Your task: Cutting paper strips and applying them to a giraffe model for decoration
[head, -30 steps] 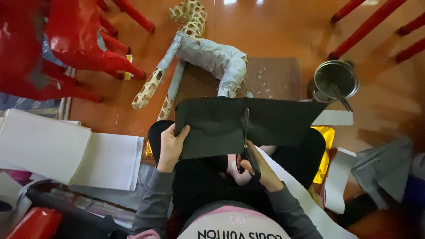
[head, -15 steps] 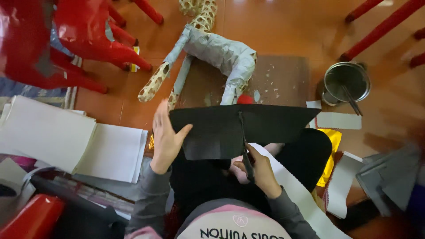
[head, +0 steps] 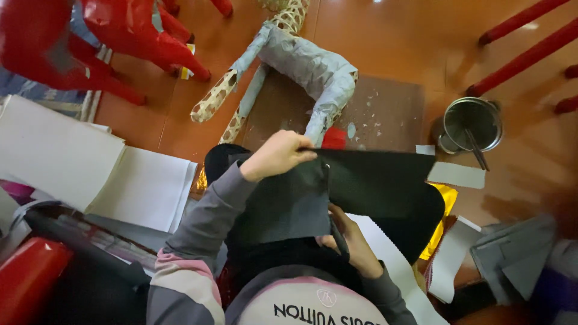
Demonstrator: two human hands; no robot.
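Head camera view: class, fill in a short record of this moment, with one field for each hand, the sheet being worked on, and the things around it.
Left hand: grips the top edge of the black paper sheet, lifting it
Right hand: under the sheet, holding scissors at the cut
Black paper sheet: partly cut, left flap hanging down
Floor ahead: paper-covered animal frame on a brown cardboard mat
Right side: metal pot with a stick in it
Left side: white paper stacks, red plastic chairs
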